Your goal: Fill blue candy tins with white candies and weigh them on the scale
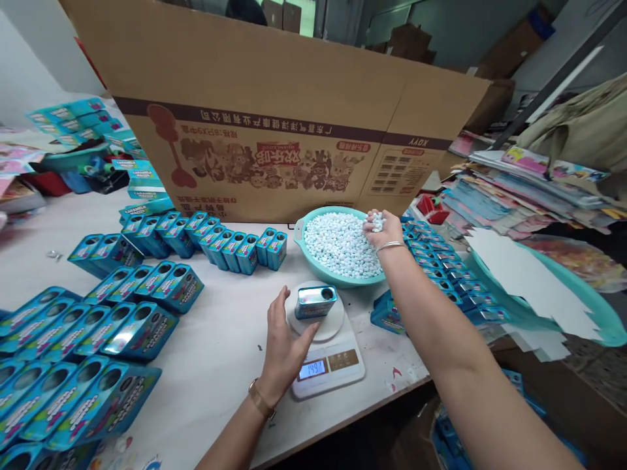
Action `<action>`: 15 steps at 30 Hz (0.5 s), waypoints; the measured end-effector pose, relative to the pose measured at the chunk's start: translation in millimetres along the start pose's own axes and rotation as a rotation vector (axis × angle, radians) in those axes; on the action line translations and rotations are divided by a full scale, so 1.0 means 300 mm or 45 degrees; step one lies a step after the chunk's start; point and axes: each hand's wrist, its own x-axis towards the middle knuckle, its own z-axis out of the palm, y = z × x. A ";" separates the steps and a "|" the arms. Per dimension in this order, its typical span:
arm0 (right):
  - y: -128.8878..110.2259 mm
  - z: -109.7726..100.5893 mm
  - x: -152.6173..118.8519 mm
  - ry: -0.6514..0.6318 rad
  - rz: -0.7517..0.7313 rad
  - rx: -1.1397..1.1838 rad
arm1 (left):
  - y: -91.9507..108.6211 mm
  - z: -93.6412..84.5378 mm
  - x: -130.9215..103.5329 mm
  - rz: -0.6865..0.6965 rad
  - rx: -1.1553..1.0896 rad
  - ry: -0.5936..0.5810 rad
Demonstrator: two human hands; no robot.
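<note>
A blue printed tin (316,303) with a round hole in its top stands on the round plate of a white digital scale (350,375), whose display is lit. My left hand (287,343) is beside the tin, thumb and fingers spread apart, the thumb close to its lower front edge. At the right rim of a turquoise bowl (300,236), my right hand (386,230) is curled around a small heap of candies (377,222). Many small white and pale blue candies (337,245) fill the bowl.
Rows of blue tins (142,329) cover the left; more tins (441,267) stand beyond my right forearm. A large cardboard box (313,85) walls off the back. At right are a second turquoise basin (610,329) and stacked printed sheets (509,189). The table's front edge runs below the scale.
</note>
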 end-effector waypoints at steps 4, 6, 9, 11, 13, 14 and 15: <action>-0.013 0.022 -0.125 -0.088 0.123 0.279 | 0.043 0.018 0.067 0.217 0.126 -0.017; -0.006 0.058 -0.208 -0.145 0.258 0.523 | 0.078 0.024 0.116 0.306 0.260 -0.059; 0.011 0.124 -0.323 -0.171 0.423 0.855 | 0.123 0.029 0.179 0.341 0.413 -0.168; 0.024 0.162 -0.384 -0.118 0.403 0.889 | 0.139 0.033 0.203 0.336 0.440 -0.248; 0.037 0.188 -0.431 -0.058 0.331 0.856 | 0.144 0.036 0.211 0.317 0.428 -0.296; 0.044 0.196 -0.450 -0.029 0.286 0.828 | 0.143 0.038 0.211 0.304 0.415 -0.303; 0.050 0.203 -0.465 -0.004 0.237 0.798 | 0.142 0.039 0.210 0.294 0.401 -0.300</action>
